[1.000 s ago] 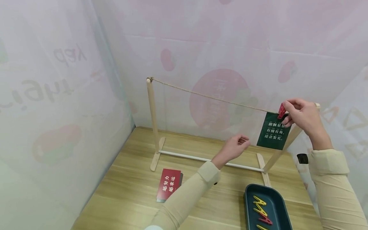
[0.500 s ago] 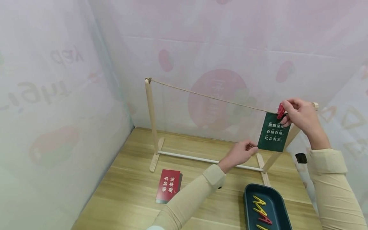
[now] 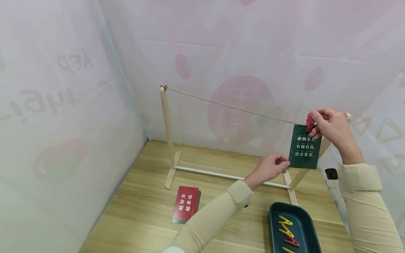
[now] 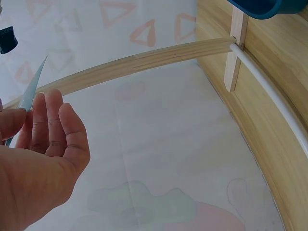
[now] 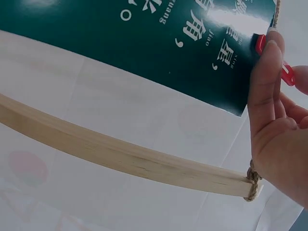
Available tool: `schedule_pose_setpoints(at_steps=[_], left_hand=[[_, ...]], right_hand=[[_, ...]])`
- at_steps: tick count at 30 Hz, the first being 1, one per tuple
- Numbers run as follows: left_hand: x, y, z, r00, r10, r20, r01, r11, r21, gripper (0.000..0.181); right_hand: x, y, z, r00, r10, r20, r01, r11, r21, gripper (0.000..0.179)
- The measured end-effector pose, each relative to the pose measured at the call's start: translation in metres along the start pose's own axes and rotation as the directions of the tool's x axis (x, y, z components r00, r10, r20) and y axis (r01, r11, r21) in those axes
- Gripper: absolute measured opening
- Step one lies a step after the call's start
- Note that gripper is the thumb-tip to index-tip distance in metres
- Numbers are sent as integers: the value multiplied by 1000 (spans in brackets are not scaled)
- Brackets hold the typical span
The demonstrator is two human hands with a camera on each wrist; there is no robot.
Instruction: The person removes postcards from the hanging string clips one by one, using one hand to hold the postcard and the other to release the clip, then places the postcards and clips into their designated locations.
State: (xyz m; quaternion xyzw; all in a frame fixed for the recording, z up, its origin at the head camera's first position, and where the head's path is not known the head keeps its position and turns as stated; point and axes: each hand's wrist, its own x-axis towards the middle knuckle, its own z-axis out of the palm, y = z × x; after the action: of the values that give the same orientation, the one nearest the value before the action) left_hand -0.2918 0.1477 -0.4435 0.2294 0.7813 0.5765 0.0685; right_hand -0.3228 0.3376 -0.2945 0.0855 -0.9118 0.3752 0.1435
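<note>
A dark green card [image 3: 304, 149] with white writing hangs from the twine line [image 3: 235, 108] near its right end. My right hand [image 3: 335, 128] pinches a red clothespin [image 3: 309, 122] at the card's top edge, thumb on one side and fingers on the other. At the lower left corner of the card is my left hand [image 3: 269, 168]. The left wrist view shows the card edge-on [image 4: 32, 86], between the thumb and forefinger of that hand, with the other fingers loosely bent. In the right wrist view the red clothespin [image 5: 288, 74] is partly hidden behind my fingers.
A wooden frame with a left post [image 3: 168, 130], a right post [image 3: 299, 178] and a white bottom bar [image 3: 205, 171] holds the line. A dark blue tray [image 3: 308, 225] with yellow and red clothespins stands at front right. Red-topped cards [image 3: 185, 203] lie stacked on the table [image 3: 133, 211].
My left hand has moved right to the card's lower left corner and now pinches it. The card's lower end has shifted slightly right. My right hand stays on the clothespin.
</note>
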Motion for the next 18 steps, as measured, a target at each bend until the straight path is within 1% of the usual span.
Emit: schedule_pose_setpoints(at_steps=[1,6,13,18], left_hand=[[0,0,0,1000,3,-2,-3,1000,8,12],[1,1,-3,1000,-18,-3,18,1000,17,11],[2,5,-7,999,-34,8,33,999,20,11],[2,4,-8,999,-39,15,39,999,9,10]], right_hand=[[0,0,0,1000,0,-1,0,1000,4,43],[1,0,1,1000,1,4,-1,1000,7,45],[2,-2,0,1000,5,-11,-7,995,-96,54],[4,0,4,999,-17,-30,13,994,-111,49]])
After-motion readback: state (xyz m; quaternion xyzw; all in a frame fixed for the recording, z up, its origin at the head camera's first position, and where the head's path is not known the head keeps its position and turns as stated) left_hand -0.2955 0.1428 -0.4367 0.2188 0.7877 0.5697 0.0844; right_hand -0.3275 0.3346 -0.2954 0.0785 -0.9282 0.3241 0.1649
